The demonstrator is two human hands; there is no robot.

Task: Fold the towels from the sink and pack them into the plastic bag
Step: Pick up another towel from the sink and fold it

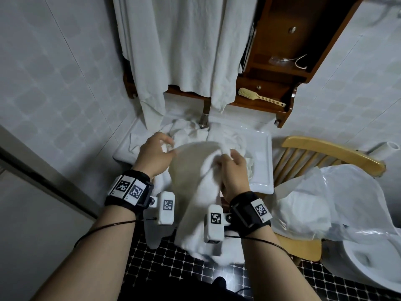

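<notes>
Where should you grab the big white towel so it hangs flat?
Probably along its top edge, from above, hands apart. The towel hangs long and limp below the left hand and right hand, so its weight should pull it flat.

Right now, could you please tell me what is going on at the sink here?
A person stands at the sink and grips one white towel with both hands. The left hand pinches its upper edge and the right hand holds a bunched part. The towel hangs toward the floor, not yet folded. More crumpled towels lie in the sink. The plastic bag sits open on the wooden chair to the right, with what looks like white cloth inside.
</notes>
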